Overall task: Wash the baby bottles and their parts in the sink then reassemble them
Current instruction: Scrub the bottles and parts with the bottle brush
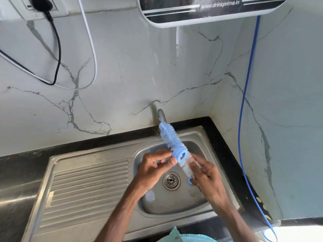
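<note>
1. The left hand [155, 165] pinches a blue plastic ring [175, 155] between thumb and curled fingers, above the basin.
2. The right hand [208, 177] grips the lower end of a brush [168, 135]. Its fingers are curled round the white bristles, and a small blue loop shows at the handle's end.
3. The ring sits against the middle of the brush. I cannot tell whether the bristles pass through it.
4. The brush slants up and away, with fuzzy blue bristles at its tip, just in front of the grey tap [161, 117].
5. Below the hands lies a steel sink [87, 172]. It has a rounded basin, a ribbed drainboard on the left with water drops on it, and a round slotted drain [171, 180].
6. A glossy black counter [225, 154] frames the sink.
7. The wall [122, 67] is smooth white stone with grey veins, and it turns a corner on the right.
8. A white and black purifier [201, 11] hangs above, and a blue hose [244, 102] runs down the right wall.
9. A black cable [58, 49] and a white cable [94, 49] loop at upper left.
</note>
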Demonstrator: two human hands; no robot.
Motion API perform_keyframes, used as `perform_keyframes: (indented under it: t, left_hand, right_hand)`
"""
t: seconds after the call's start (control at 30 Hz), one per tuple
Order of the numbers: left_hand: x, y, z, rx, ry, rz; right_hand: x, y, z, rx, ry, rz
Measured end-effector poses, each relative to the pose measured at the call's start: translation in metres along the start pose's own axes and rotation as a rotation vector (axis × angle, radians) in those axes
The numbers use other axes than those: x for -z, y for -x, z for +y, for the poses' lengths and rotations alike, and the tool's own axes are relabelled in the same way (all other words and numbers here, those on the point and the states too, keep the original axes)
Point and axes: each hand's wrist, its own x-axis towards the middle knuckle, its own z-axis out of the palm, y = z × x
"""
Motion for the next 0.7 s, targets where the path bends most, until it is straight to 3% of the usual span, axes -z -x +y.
perform_keyframes:
  t: [0.17, 0.57, 0.63, 0.7]
  left_hand:
    - [-0.004, -0.001, -0.002, 0.014, -0.090, 0.025]
    - [-0.023, 0.009, -0.008, 0.169, 0.269, 0.095]
    - [-0.032, 0.009, -0.007, 0.144, 0.243, 0.084]
    - [-0.039, 0.006, -0.004, 0.136, 0.202, 0.178]
  right_hand:
    - [0.007, 0.001, -0.014, -0.137, -0.194, 0.169]
    - [-0.001, -0.001, -0.004, -0.255, -0.261, 0.025]
    - [-0.002, -0.002, -0.001, -0.280, -0.259, 0.023]
    - [-0.003, -0.002, 0.000, -0.269, -0.250, 0.032]
